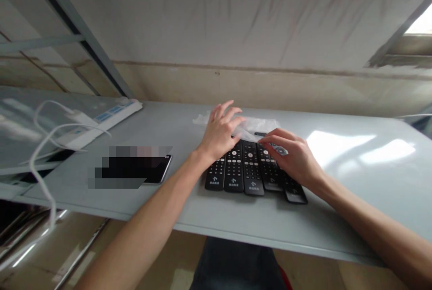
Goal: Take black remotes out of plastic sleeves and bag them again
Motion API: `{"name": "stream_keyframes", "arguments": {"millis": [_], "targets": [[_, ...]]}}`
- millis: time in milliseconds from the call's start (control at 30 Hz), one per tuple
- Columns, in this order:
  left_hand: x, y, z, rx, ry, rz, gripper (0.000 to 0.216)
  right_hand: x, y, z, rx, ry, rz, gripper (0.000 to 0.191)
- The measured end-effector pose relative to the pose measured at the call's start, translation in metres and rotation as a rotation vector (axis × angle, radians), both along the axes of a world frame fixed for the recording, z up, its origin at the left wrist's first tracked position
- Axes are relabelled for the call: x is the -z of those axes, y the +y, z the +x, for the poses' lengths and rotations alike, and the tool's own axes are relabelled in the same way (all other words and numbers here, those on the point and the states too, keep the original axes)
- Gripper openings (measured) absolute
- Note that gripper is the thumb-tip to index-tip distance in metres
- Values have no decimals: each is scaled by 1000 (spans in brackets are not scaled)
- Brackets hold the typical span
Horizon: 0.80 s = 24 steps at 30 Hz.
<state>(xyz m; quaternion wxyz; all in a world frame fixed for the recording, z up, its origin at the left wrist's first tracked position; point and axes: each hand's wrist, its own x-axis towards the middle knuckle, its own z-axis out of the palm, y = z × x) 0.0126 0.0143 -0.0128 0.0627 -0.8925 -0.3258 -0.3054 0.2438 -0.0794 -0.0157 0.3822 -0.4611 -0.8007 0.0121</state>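
Note:
Several black remote controls (233, 170) lie side by side in a row on the grey table. Behind their far ends is a crumpled clear plastic bag (259, 124). My left hand (221, 132) hovers over the far ends of the left remotes, fingers spread, its thumb close to the plastic. Above the right remotes, my right hand (286, 150) is closed, thumb and fingertips pinched at the near edge of the bag. It partly covers the rightmost remotes, and a grey round key pad shows beneath its fingers.
To the left lies a dark phone (157, 170), partly blurred out. Farther left, a white power strip (108, 121) has white cables (43, 182) looping over the table edge. A wall (216, 80) stands along the back, with a metal frame post (97, 65) at the left.

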Motion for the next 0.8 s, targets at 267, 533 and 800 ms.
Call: {"name": "stream_keyframes", "arguments": {"millis": [267,533,800], "targets": [[-3,-8,9,178,-28,-114,24,-11,-7,-5,77,166,134,28],[-9,-11,8,184,-139,-123,14,-1,0,0,35,148,46,17],[-3,-8,6,218,5,-110,29,-3,-4,-7,-43,133,114,14]]}}
